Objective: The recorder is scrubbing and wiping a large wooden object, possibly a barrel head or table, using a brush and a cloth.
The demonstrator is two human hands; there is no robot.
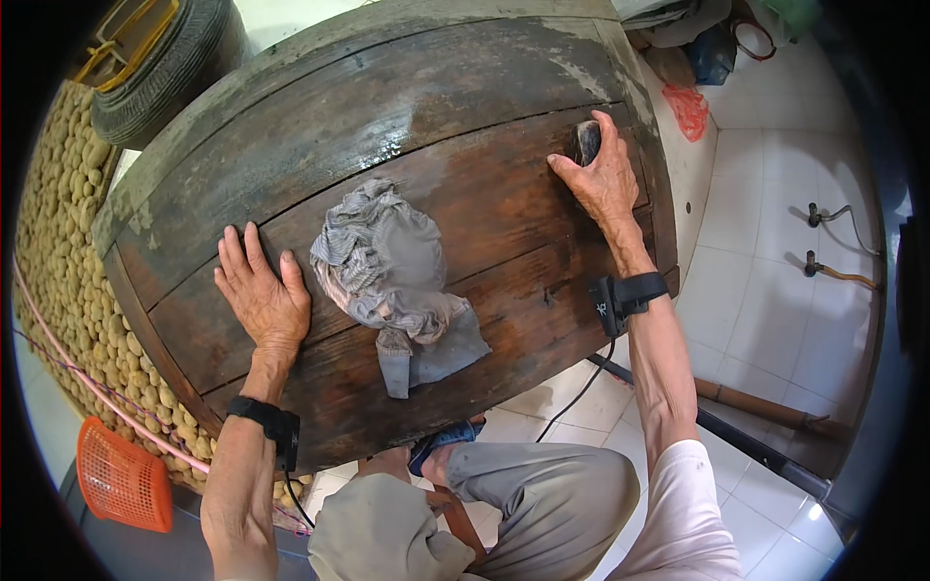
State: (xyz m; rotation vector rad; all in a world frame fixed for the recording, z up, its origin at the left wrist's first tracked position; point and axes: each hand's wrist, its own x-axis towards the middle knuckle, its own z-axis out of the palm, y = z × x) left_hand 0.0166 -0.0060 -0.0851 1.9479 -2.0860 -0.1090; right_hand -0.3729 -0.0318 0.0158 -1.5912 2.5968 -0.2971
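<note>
A dark wooden table top [501, 174], made of planks in a frame, lies before me. Its surface is partly wet and shiny, with greyish patches toward the far side. My left hand [265, 301] rests flat on the planks at the left, fingers slightly apart and holding nothing. At the right end, my right hand [599, 171] grips a small dark block [585, 142] between thumb and fingers, against the wood; whether it is a brush or a scrubbing block I cannot tell. Between the hands lies a crumpled striped grey cloth [378, 254], damp-looking, its flat end spread toward me.
A dark ribbed tub [182, 80] stands at the far left beside a bed of potato-like yellowish lumps [65, 196]. An orange plastic basket [123, 476] sits near left. Bamboo and dark poles [755, 407] lie right, below wall taps [812, 263]. Bags [685, 110] lie beyond the table's right end.
</note>
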